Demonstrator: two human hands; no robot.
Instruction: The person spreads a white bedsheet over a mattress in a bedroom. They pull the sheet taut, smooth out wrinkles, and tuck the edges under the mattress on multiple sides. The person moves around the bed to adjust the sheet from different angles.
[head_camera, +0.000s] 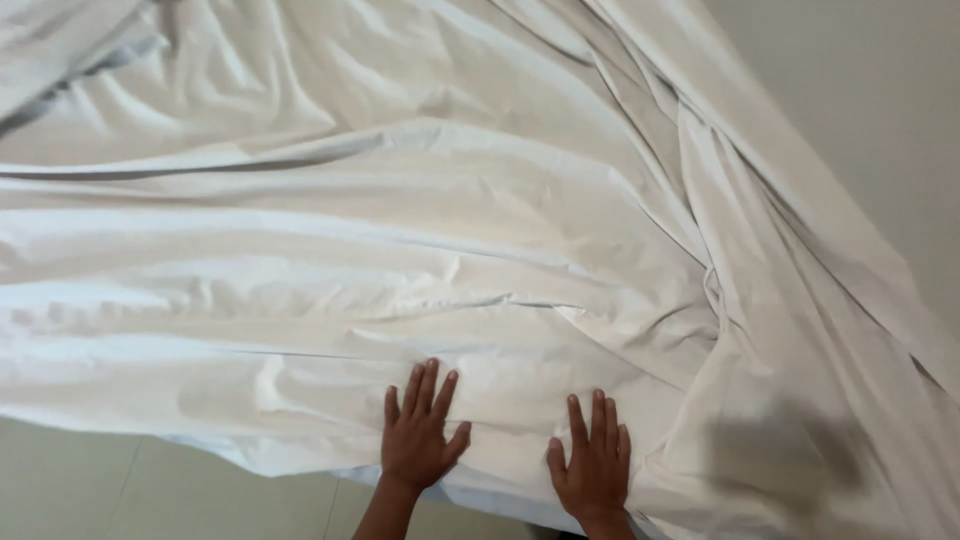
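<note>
A: Hands?
B: Left hand (418, 432) and right hand (594, 462) lie flat, fingers spread, palms down on the sheet (400, 250), gripping nothing.
A: Sheet's position?
B: Rumpled across the bed, near edge hanging over the floor (120, 490).

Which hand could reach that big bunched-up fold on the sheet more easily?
Probably the right hand. It lies flat on the white sheet on the side of the bunched fold, while the left hand lies flat farther away.
</note>
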